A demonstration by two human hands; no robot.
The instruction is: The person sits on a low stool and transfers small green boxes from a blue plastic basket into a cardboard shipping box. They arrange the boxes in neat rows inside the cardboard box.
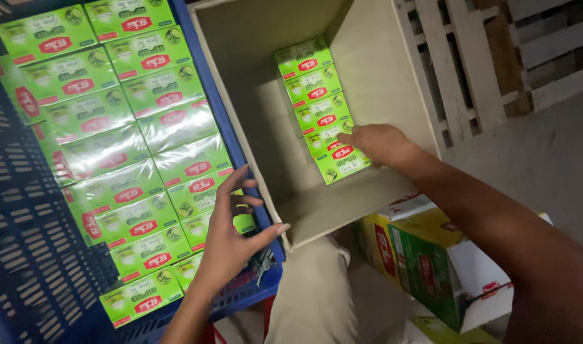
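Inside the cardboard carton, a row of green wrapped boxes runs along its right wall, long axis pointing away from the person. The right hand rests fingers-down on the nearest green box, not visibly clamped. Left of the carton, the left hand hovers open over the blue crate of like boxes; the carton's left half remains free.

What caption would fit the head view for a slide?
Right hand sets green packs in a row inside a carton; left hand rests at the edge of a blue crate.
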